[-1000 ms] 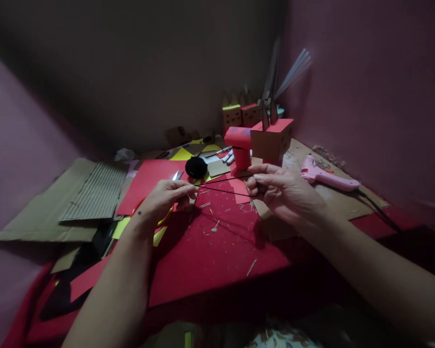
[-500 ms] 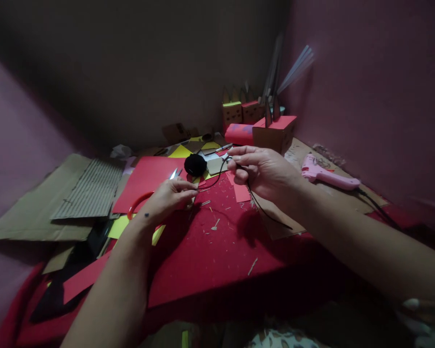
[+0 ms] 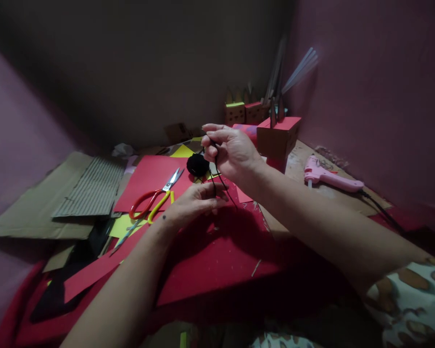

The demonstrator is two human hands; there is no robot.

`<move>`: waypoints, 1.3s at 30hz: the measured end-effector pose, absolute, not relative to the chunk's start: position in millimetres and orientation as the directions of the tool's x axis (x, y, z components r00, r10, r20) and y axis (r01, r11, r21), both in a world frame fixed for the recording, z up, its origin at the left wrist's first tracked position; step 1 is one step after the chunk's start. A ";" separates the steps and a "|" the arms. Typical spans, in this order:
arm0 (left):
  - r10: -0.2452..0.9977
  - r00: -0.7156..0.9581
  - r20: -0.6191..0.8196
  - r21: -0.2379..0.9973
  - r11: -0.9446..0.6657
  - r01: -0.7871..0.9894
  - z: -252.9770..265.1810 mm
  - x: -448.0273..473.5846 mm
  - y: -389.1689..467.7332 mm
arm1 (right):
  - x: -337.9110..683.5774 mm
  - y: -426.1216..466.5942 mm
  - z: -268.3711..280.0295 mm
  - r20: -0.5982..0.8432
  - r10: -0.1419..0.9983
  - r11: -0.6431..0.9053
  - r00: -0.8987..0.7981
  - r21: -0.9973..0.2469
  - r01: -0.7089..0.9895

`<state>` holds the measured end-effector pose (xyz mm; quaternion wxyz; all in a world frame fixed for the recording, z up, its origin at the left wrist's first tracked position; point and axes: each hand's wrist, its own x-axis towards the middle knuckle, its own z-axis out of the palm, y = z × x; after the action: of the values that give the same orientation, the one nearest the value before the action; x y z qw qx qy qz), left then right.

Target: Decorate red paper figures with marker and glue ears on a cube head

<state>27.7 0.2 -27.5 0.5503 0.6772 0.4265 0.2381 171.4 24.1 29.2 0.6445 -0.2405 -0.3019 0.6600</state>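
Black yarn (image 3: 218, 169) runs between my two hands. My right hand (image 3: 235, 150) is raised above the table and pinches the yarn, a loose end trailing below it. Lower and to the left, my left hand (image 3: 197, 200) has its fingers curled, with yarn crossing them near the tips. Just behind the hands lies the black yarn ball (image 3: 197, 165), partly covered by my right fingers. Scissors (image 3: 155, 195) with red and yellow handles rest to the left of my left hand, blades slightly apart, over a red paper sheet (image 3: 141, 174).
A pink glue gun (image 3: 329, 179) lies on cardboard at right, its cord running off the side. Cardboard boxes with red tops (image 3: 281, 133) stand at the back. Corrugated cardboard (image 3: 89, 188) sits at left. Small scraps litter the red tablecloth (image 3: 217, 270).
My right hand has moved left and up with the yarn. My left hand has shifted right, uncovering the scissors, and the hands are closer together.
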 end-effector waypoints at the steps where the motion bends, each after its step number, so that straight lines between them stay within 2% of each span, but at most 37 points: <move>1: 0.841 0.521 -0.144 0.951 -0.028 0.307 -29.1 30.0 -0.6 | 167.3 27.1 29.5 0.082 0.995 0.022 -0.051 -0.710 -0.704; 9: 0.874 0.459 -0.161 0.966 0.045 0.254 -39.6 27.2 2.2 | 166.5 34.5 31.4 0.176 0.984 0.134 -0.006 -0.770 -0.624; 15: 0.880 0.429 -0.206 0.967 0.115 0.227 -25.1 0.3 15.2 | 198.2 14.5 22.2 0.214 0.966 0.260 0.149 -0.835 -0.485; 19: 0.935 0.303 -0.184 0.967 0.116 0.227 -15.1 -16.6 19.2 | 212.9 -0.9 4.3 0.124 0.987 0.156 0.103 -0.886 -0.436; 22: 0.966 0.190 -0.173 0.958 0.120 0.260 -10.9 -24.1 20.3 | 214.4 -3.1 -12.7 0.130 0.988 0.153 0.084 -0.896 -0.417; 26: 0.991 0.080 -0.108 0.948 0.078 0.309 -12.5 -31.9 25.2 | 211.5 1.8 -33.0 0.065 0.998 0.068 0.020 -0.915 -0.397; 33: 0.999 0.024 -0.049 0.904 0.034 0.427 -16.4 -43.6 29.4 | 213.6 8.2 -54.2 -0.059 0.998 -0.064 -0.025 -0.901 -0.429; 39: 0.999 -0.032 -0.001 0.883 0.016 0.469 -13.9 -46.0 31.1 | 211.5 7.9 -58.0 -0.086 0.995 -0.097 -0.046 -0.881 -0.462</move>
<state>-46.0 31.1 -13.9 0.3587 0.5959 0.6159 0.3700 211.5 7.9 -58.0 0.5747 -0.3829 -0.3479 0.6341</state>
